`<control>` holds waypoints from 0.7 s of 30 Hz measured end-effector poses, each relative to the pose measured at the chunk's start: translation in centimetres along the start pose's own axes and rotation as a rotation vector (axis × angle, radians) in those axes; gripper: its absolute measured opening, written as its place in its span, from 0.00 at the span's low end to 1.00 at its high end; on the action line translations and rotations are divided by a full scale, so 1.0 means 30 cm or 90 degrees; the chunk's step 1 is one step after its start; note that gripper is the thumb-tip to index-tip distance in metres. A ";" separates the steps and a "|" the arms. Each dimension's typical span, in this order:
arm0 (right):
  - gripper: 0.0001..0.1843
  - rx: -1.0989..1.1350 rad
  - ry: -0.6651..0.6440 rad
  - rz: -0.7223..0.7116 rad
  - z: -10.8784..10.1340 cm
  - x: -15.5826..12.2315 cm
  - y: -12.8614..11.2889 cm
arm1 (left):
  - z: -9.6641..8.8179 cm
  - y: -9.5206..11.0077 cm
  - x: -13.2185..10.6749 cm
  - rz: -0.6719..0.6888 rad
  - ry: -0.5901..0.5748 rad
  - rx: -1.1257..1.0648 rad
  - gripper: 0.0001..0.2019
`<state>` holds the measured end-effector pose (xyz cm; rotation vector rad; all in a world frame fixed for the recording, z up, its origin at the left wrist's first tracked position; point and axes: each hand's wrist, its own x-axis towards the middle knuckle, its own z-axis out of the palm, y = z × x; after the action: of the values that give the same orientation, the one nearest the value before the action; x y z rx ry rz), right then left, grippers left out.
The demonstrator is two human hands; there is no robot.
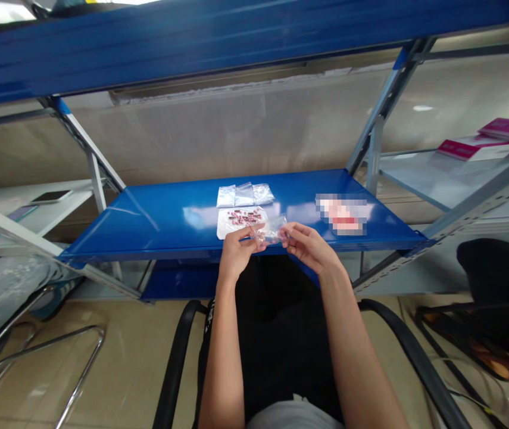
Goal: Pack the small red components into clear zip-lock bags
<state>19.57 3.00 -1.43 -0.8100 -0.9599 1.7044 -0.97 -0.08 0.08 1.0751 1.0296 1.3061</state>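
Note:
My left hand (236, 253) and my right hand (311, 247) pinch opposite sides of a small clear plastic bag (272, 231), held just above the front edge of a blue steel shelf (169, 223). A thin pinkish item seems to sit at the left fingertips, too small to identify. Just behind my left hand, a white sheet or bag (231, 225) carries a scatter of small pink-and-red pieces (243, 217). Several flat clear plastic bags (244, 194) lie in a row behind it. Right of my hands lies a pixelated pink-and-white packet (343, 213).
Grey steel uprights (381, 113) and a blue overhead beam (191, 50) frame the shelf. Magenta-and-white boxes (486, 140) rest on a shelf at right, and a phone (51, 196) on one at left. Black chair arms (415, 363) flank me.

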 end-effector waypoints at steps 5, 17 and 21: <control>0.22 -0.062 -0.006 -0.022 0.007 0.010 0.014 | -0.012 -0.012 0.004 -0.026 0.000 0.007 0.21; 0.24 -0.061 -0.031 0.035 0.010 -0.001 0.013 | -0.022 -0.009 0.006 -0.030 0.001 0.030 0.23; 0.24 -0.080 -0.042 0.007 0.025 -0.002 0.018 | -0.024 -0.014 0.006 -0.029 -0.014 0.023 0.23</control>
<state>18.71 2.67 -1.56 -0.8473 -1.1186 1.7024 -1.60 0.11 -0.49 1.0852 1.0594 1.2415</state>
